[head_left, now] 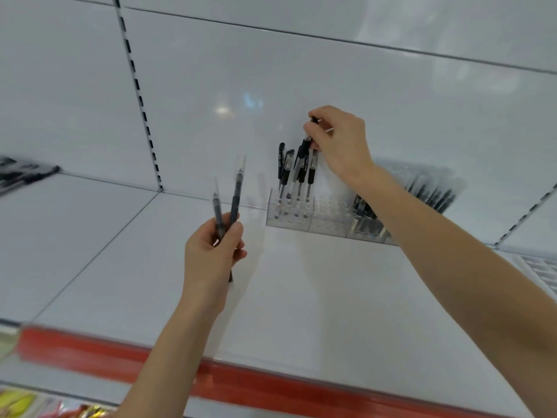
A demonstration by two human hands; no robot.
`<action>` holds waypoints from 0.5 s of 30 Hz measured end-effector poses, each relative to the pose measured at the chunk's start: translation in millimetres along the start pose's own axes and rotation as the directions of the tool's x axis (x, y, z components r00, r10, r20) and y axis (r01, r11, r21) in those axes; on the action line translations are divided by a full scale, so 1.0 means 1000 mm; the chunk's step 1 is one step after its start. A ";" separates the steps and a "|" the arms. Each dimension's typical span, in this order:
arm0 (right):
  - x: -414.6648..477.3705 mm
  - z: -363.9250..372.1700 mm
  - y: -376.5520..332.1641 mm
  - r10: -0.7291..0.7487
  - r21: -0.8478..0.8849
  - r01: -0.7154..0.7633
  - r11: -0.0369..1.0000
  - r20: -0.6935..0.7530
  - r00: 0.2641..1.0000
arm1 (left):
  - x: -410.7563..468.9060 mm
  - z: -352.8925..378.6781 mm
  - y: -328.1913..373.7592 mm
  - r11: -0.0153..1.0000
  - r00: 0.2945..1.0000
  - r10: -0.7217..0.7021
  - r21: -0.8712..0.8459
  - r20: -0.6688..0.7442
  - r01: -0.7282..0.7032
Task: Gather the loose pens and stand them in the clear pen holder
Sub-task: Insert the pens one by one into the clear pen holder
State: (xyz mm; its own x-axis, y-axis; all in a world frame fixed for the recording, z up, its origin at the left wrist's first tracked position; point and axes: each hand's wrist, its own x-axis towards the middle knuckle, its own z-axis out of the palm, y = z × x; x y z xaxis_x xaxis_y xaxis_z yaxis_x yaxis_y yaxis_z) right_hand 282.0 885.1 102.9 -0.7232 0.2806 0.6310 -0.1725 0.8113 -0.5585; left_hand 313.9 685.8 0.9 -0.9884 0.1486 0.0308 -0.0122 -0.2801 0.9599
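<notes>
Head view: white shop shelf [301, 297], glossy, seen from above at an angle, with a red strip [120, 357] along its front edge. No readable writing on the strip. White back panel [241, 70] behind it, with soft light reflections and a slotted upright [141, 107] running down the left.

The clear pen holder [301, 218] sits at the back of the shelf, touching or just off the back panel. It has rows of small holes. Standing pens [284, 170] fill its left section, black with clear lower barrels and clips up. There is pale print on the barrels, too blurred to read.

The right hand [340, 140] is above the holder, fingers curled, pinching the top of a black pen [304, 152]. That pen points down among the standing ones; can't tell whether its tip is in a hole. A dark stub with a silver tip pokes out of the same hand, and it's unclear what it belongs to.

The left hand [211, 254] is over mid-shelf, left of the holder and well apart from it. It grips two clear-capped pens [235, 197] in a closed fist, caps up and slightly fanned.

The holder's right end holds more dark pens [364, 209], partly hidden by the right forearm. Bagged pens [431, 185] lean on the back panel behind them.

Dark pens [27, 173] lie on the neighbouring shelf at far left, blurred. A white slatted divider [539, 273] is at the right edge. Yellow packets [18, 402] are on the level below, bottom left, print unreadable.
</notes>
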 end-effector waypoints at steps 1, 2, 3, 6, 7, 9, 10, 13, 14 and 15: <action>0.001 -0.001 0.000 0.001 -0.017 -0.001 1.000 0.020 1.000 | 0.000 0.000 0.000 1.000 1.000 0.001 0.003 0.000 -0.001; 0.001 -0.001 0.000 0.007 -0.029 -0.006 1.000 0.040 0.999 | 0.000 0.001 -0.001 1.000 1.000 0.000 0.005 0.003 0.000; 0.001 -0.002 0.000 0.016 -0.030 -0.015 0.999 0.055 0.998 | -0.001 0.001 -0.001 1.000 1.000 -0.004 0.002 0.007 0.004; 0.001 -0.002 -0.001 0.037 -0.027 -0.035 0.999 0.076 0.996 | -0.001 0.004 -0.001 1.000 0.999 -0.020 -0.017 0.025 0.021; 0.001 -0.002 -0.003 0.036 -0.039 -0.032 0.999 0.086 0.996 | -0.002 0.006 -0.002 1.000 0.999 -0.024 -0.020 0.032 0.024; 0.002 -0.001 -0.005 0.025 -0.067 -0.018 0.998 0.106 0.994 | -0.003 0.008 -0.002 0.999 0.998 -0.029 -0.030 0.052 0.030; 0.002 -0.002 -0.007 0.022 -0.080 -0.013 0.997 0.110 0.994 | -0.004 0.010 -0.002 0.999 0.998 -0.031 -0.037 0.060 0.033; 0.007 -0.001 -0.007 0.027 -0.134 -0.013 0.991 0.106 0.994 | -0.005 0.013 -0.002 0.998 0.996 -0.037 -0.049 0.076 0.040; 0.008 0.000 -0.006 0.034 -0.164 -0.016 0.986 0.109 0.993 | -0.006 0.013 -0.002 0.998 0.996 -0.036 -0.047 0.079 0.040; 0.007 0.003 -0.004 0.046 -0.197 -0.021 0.980 0.122 0.991 | -0.006 0.014 -0.002 0.998 0.996 -0.035 -0.045 0.082 0.038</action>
State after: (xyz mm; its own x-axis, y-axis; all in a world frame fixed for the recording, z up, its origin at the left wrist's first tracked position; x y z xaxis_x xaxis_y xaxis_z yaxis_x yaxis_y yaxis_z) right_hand 275.5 882.6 107.9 -0.8067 0.2524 0.5343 -0.0224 0.8905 -0.4545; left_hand 321.7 698.3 2.7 -0.9717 0.2353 0.0204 -0.0568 -0.3166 0.9469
